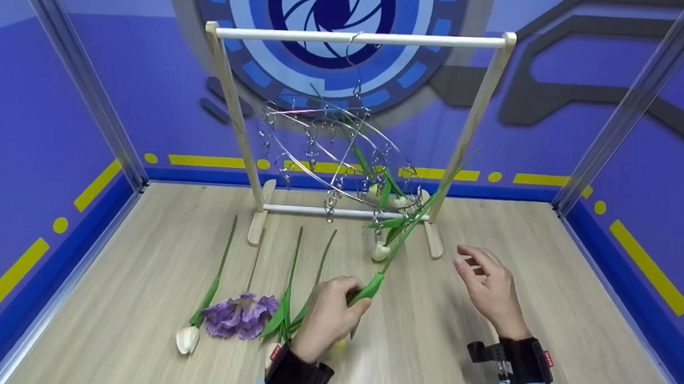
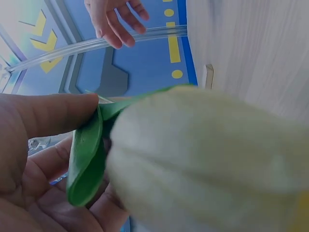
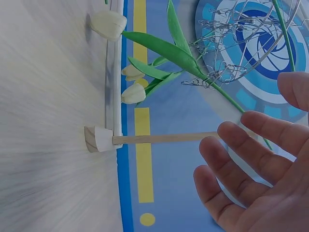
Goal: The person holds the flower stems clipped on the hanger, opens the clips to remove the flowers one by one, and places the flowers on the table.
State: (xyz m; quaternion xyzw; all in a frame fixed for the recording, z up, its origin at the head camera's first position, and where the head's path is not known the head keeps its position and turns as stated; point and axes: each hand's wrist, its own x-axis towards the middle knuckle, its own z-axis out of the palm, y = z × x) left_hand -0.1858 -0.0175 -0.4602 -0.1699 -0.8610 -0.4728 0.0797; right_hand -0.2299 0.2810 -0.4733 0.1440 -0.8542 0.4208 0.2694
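Observation:
My left hand (image 1: 333,311) pinches a tulip by its green leaf and stem (image 1: 376,283), just under the bloom. Close up in the left wrist view, its large pale bloom (image 2: 203,150) hides part of the hand. The stem slants up to the right, overlapping a hanging tulip's stem. To the right, my right hand (image 1: 492,287) is held in the air with loosely bent fingers and holds nothing. White tulips (image 1: 381,252) hang bloom-down beneath a wire clip hanger (image 1: 302,112), which tilts down to the right.
The hanger hooks over the top bar of a wooden rack (image 1: 291,35). On the wooden table (image 1: 427,360) lie a white tulip (image 1: 187,339), a purple flower (image 1: 240,315) and more stemmed flowers, partly hidden by my left hand. Blue panels (image 1: 47,112) enclose the table.

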